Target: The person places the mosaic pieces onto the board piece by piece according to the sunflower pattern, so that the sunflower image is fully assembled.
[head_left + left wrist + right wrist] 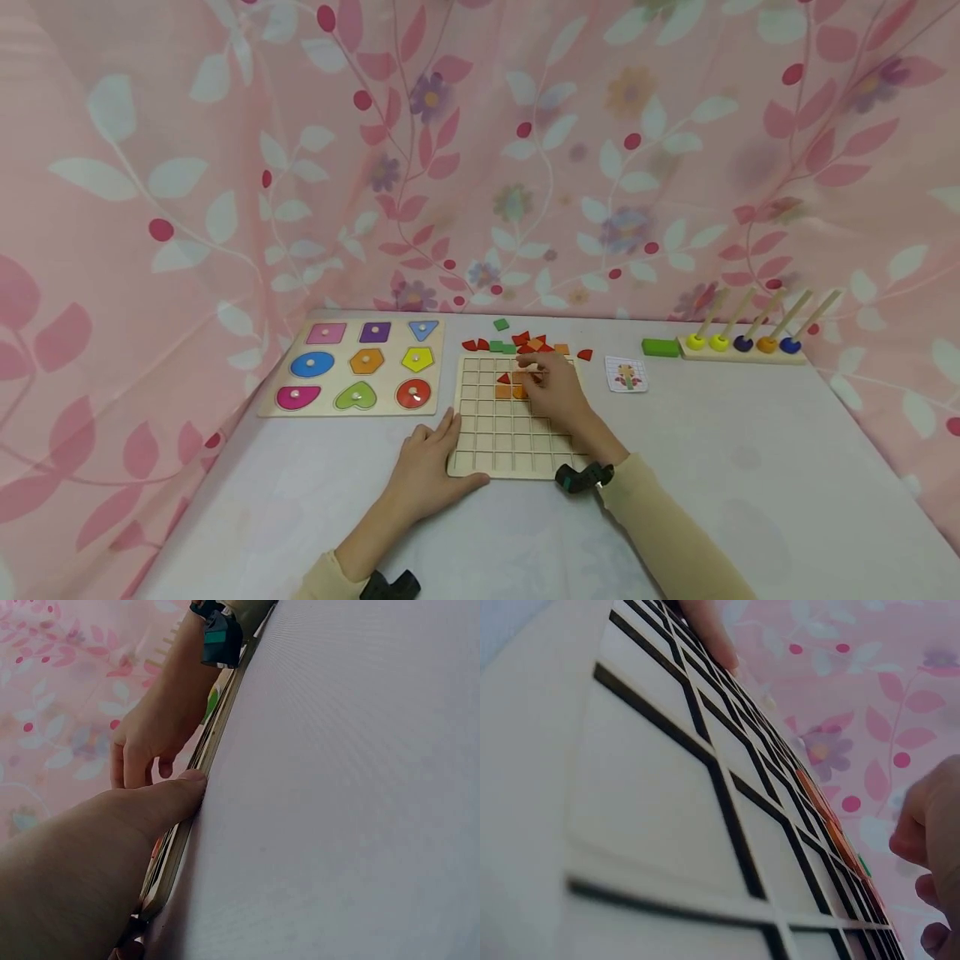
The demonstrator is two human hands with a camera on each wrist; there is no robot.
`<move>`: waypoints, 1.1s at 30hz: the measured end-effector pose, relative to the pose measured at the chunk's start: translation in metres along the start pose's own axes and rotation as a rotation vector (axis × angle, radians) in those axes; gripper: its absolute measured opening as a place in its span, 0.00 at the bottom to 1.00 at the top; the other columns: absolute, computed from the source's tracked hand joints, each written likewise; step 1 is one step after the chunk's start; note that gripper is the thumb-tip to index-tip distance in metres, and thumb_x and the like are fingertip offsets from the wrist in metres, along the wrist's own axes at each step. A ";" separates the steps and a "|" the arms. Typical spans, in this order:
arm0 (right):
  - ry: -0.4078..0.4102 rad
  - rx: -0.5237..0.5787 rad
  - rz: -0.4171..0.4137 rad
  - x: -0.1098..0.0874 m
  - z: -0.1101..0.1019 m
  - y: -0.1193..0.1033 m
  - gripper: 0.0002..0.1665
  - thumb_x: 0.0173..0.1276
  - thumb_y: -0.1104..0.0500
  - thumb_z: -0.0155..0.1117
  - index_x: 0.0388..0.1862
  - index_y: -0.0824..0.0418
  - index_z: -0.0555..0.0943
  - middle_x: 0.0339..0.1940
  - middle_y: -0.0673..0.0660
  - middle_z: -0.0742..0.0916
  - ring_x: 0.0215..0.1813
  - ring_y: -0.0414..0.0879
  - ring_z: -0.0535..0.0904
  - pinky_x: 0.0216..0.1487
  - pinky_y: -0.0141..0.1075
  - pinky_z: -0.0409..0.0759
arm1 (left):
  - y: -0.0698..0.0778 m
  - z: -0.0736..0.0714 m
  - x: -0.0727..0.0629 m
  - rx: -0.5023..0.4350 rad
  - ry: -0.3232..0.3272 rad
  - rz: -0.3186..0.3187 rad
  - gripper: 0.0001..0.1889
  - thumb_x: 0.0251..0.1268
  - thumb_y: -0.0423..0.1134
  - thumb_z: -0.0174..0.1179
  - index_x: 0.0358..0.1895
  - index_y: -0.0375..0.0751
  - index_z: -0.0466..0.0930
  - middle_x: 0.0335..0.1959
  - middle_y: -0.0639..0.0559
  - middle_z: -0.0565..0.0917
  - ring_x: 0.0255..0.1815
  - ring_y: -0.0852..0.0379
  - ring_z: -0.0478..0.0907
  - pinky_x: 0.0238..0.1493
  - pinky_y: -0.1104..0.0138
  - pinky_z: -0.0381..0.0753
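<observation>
A wooden grid board (495, 454) lies flat on the table. Along its left edge and lower left corner rests my left hand (427, 471), fingers mostly straight and thumb against the near edge; the left wrist view shows that thumb (176, 796) on the rim. My right hand (558, 392) is over the upper part of the board with its fingers bent. Whether a piece is between the fingertips is hidden. Beside them in the grid are a red triangle (503, 378), an orange square (502, 392) and another orange piece (519, 392), partly covered.
Loose red, green and orange pieces (497, 347) lie behind the board. A shape puzzle (390, 400) is at left. To the right are a picture card (626, 375), a green block (661, 347) and a peg stand with beads (742, 357). A floral curtain (480, 167) hangs behind.
</observation>
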State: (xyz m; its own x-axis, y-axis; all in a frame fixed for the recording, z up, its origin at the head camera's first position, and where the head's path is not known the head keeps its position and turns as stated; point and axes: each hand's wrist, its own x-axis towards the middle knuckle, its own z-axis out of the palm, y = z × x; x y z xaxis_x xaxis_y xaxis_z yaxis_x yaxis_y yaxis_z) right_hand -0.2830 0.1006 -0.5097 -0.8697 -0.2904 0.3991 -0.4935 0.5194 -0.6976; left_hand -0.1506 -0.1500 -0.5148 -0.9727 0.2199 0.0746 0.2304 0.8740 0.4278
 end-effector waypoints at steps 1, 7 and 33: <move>0.014 0.013 0.010 0.000 -0.002 0.000 0.17 0.70 0.66 0.66 0.57 0.65 0.88 0.49 0.57 0.90 0.52 0.54 0.80 0.53 0.50 0.81 | 0.000 0.000 0.000 -0.002 0.002 0.004 0.59 0.54 0.76 0.69 0.81 0.38 0.66 0.84 0.46 0.64 0.43 0.58 0.63 0.43 0.64 0.64; -0.005 0.034 0.067 -0.001 -0.006 0.004 0.19 0.66 0.68 0.65 0.55 0.67 0.88 0.50 0.60 0.91 0.55 0.57 0.83 0.57 0.52 0.82 | 0.000 0.001 0.000 0.002 0.006 0.008 0.59 0.54 0.76 0.70 0.81 0.37 0.66 0.84 0.45 0.65 0.43 0.58 0.63 0.42 0.64 0.64; -0.097 0.062 0.228 0.001 -0.024 0.014 0.19 0.69 0.63 0.71 0.58 0.65 0.87 0.42 0.56 0.90 0.44 0.50 0.79 0.51 0.41 0.77 | 0.000 0.000 0.001 -0.010 0.002 -0.001 0.58 0.55 0.74 0.71 0.81 0.38 0.66 0.84 0.47 0.64 0.44 0.58 0.63 0.42 0.65 0.64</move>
State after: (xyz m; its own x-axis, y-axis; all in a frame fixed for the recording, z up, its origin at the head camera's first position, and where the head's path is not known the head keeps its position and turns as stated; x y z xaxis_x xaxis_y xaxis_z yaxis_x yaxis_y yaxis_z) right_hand -0.2912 0.1271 -0.5048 -0.9536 -0.2486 0.1701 -0.2809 0.5308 -0.7996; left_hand -0.1511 -0.1499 -0.5146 -0.9729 0.2182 0.0759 0.2292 0.8700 0.4365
